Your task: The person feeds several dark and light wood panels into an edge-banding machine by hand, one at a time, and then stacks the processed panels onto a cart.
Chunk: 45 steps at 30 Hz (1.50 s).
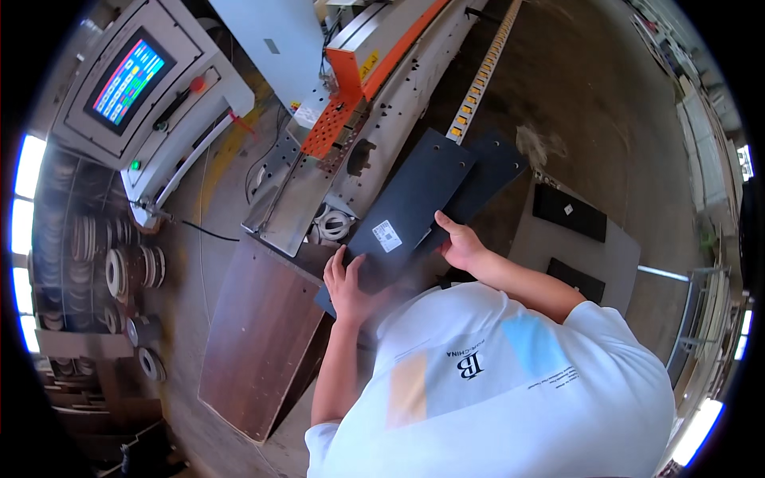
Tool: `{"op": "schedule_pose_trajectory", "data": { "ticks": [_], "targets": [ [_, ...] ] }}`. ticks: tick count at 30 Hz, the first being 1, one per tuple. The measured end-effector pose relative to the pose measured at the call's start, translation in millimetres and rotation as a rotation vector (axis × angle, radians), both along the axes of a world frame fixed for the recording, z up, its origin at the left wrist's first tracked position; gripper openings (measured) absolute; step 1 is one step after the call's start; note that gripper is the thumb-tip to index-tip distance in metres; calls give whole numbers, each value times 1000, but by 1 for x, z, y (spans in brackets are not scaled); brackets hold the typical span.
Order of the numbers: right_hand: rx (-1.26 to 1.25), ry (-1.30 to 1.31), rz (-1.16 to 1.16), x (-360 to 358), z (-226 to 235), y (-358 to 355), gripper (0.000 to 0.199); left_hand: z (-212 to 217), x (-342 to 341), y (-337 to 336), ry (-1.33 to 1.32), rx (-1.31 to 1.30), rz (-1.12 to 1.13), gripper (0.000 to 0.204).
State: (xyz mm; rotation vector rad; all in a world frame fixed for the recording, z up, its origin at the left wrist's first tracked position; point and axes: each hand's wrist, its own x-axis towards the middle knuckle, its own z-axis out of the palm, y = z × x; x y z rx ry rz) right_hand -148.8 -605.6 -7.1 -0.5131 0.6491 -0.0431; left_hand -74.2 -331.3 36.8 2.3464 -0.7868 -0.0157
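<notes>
In front of my body I hold a dark grey flat board at a slant, with small holes near its far end. A white printed label is stuck on its face. A second dark board shows behind it, fanned out to the right. My left hand is closed at the near left edge, fingertips over the face. Gripping the right edge is my right hand, its thumb on top; the fingers beneath are hidden. Whether the right hand also grips the second board, I cannot tell.
A steel machine bed with an orange guard stands ahead, beside a roller rail. A control panel is at the far left, a brown board nearer. Black boards lie on a grey surface at right.
</notes>
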Motion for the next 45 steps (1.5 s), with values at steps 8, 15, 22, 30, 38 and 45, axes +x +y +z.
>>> {"op": "schedule_pose_trajectory", "data": {
  "ticks": [8, 15, 22, 30, 38, 45],
  "targets": [
    [-66, -28, -292, -34, 5, -11, 43, -14, 18, 22, -253, -41, -67, 69],
    [-209, -2, -426, -68, 0, -22, 43, -30, 30, 39, -307, -24, -84, 68],
    [-337, 26, -524, -95, 15, -35, 42, -40, 38, 47, -274, -34, -69, 63],
    [-331, 60, -557, -105, 21, -55, 49, -44, 35, 36, -252, -57, -49, 61],
    [-387, 146, -537, -112, 23, -66, 42, -55, 46, 30, -192, -19, 19, 57],
    [-319, 139, -525, -119, 14, -72, 49, -69, 80, 44, -79, 88, 112, 60]
  ]
}}
